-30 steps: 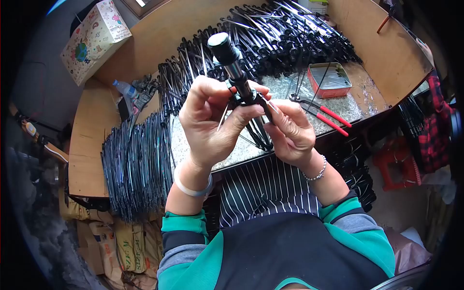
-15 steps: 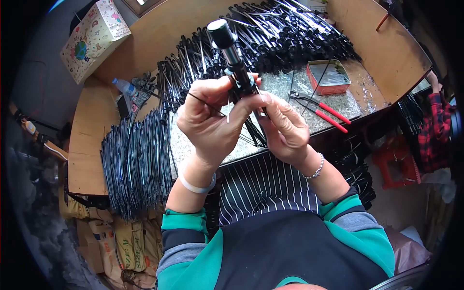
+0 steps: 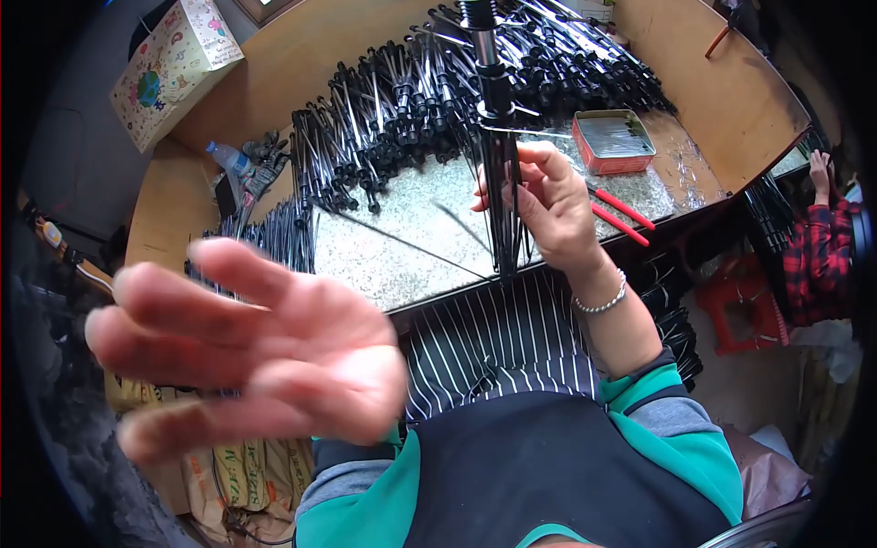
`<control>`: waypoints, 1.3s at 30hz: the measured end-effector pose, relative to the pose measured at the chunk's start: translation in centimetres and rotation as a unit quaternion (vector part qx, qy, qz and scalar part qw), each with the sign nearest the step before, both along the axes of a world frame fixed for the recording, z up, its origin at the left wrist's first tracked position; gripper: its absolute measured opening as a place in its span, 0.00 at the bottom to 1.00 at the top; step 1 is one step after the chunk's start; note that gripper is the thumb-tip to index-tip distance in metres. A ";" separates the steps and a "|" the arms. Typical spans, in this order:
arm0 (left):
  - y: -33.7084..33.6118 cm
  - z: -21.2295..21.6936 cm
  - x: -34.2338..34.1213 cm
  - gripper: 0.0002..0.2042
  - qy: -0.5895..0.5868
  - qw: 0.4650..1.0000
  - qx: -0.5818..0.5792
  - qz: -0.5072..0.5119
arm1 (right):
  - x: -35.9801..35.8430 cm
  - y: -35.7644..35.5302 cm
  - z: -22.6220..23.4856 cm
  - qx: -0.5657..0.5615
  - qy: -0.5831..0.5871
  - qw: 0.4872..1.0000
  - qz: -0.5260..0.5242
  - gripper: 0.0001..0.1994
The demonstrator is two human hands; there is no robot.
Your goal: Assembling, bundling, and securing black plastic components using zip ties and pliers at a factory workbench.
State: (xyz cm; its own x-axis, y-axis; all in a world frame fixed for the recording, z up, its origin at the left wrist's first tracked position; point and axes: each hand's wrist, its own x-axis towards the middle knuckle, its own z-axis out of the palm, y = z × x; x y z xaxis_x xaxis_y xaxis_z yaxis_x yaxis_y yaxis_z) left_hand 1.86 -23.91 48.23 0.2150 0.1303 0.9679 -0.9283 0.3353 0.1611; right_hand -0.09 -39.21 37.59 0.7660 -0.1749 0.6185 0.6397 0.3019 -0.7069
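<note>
An umbrella frame (image 3: 494,91), with a dark ringed top, a silver shaft and thin black ribs hanging down, stands upright before me. My right hand (image 3: 557,205) is closed round its ribs, thumb and fingers pinching them from the right side. One thin rib (image 3: 411,243) juts from the frame to the left over the tabletop. A silver wire sticks out at its collar. My left hand (image 3: 283,356) is off the frame, palm turned up and fingers spread, holding nothing. It is slightly blurred and covers much of the bundle of dark ribs (image 3: 274,242) on the left.
Many umbrella shafts (image 3: 402,100) are heaped along the back of the speckled tabletop (image 3: 365,265). To the right are a red tin (image 3: 610,164) of thin pins and red-handled pliers (image 3: 623,216). A plastic bottle (image 3: 227,157) lies left. A co-worker's plaid sleeve (image 3: 825,242) shows far right.
My left hand has let go of the umbrella frame and swung down to the left, opening. The frame has risen and stands more upright, still in my right hand.
</note>
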 end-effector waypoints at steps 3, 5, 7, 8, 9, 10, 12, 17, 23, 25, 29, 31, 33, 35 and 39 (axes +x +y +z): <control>0.6 -1.2 2.8 0.37 0.042 0.996 0.085 0.000 | 0.4 -1.3 -0.5 -0.007 0.001 0.997 0.071 0.14; -0.2 -3.2 4.5 0.45 0.094 0.976 0.186 -0.062 | 0.5 -1.3 -0.3 -0.010 0.015 0.993 0.116 0.15; -0.8 -3.8 4.8 0.49 0.132 0.965 0.206 -0.093 | 0.0 -1.1 0.5 -0.026 0.037 0.992 0.122 0.15; -0.9 -3.7 4.7 0.49 0.201 0.943 0.211 -0.158 | -0.2 -1.0 0.8 -0.041 0.059 0.990 0.124 0.15; -1.0 -3.5 4.8 0.49 0.269 0.912 0.215 -0.222 | -0.1 -0.9 1.1 -0.045 0.055 0.989 0.128 0.16; -0.9 -3.5 5.7 0.41 0.209 0.914 0.237 -0.254 | -0.1 -0.8 1.2 -0.046 0.054 0.989 0.130 0.16; -1.2 -3.1 5.7 0.36 0.230 0.888 0.273 -0.290 | -0.3 -0.9 1.1 -0.045 0.071 0.989 0.125 0.17; -1.2 -2.7 6.0 0.22 0.228 0.856 0.324 -0.331 | 0.0 -0.9 0.2 -0.030 0.055 0.991 0.116 0.18; -0.9 -2.7 5.7 0.21 0.206 0.873 0.347 -0.273 | -0.3 -0.9 0.4 -0.027 0.055 0.991 0.119 0.17; -0.8 -2.7 5.6 0.21 0.197 0.882 0.358 -0.234 | -0.3 -1.0 0.4 -0.021 0.045 0.989 0.141 0.14; -1.3 -2.8 6.0 0.20 0.194 0.878 0.342 -0.272 | -0.2 -1.1 0.0 -0.041 0.049 0.991 0.119 0.20; -1.5 -2.7 6.3 0.20 0.195 0.873 0.331 -0.300 | -0.3 -0.8 0.3 -0.028 0.055 0.992 0.108 0.20; -1.4 -2.5 6.7 0.20 0.200 0.859 0.345 -0.322 | -0.6 -0.1 0.5 -0.002 0.064 0.994 0.086 0.20; -1.5 -2.5 6.9 0.20 0.200 0.851 0.353 -0.334 | -0.7 1.4 0.0 0.025 0.024 0.999 0.029 0.19; -2.0 -3.3 7.3 0.19 0.127 0.885 0.293 -0.338 | -1.3 2.2 -0.4 -0.013 -0.026 0.998 -0.054 0.16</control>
State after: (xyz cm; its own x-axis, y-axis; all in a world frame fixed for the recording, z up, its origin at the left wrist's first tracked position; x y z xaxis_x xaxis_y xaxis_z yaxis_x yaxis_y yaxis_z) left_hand 9.15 -25.92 44.89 0.2729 -0.6193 0.7362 -0.4567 0.5901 0.6657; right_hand -1.36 -37.05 37.16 0.7102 -0.2390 0.6621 0.7036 0.2113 -0.6784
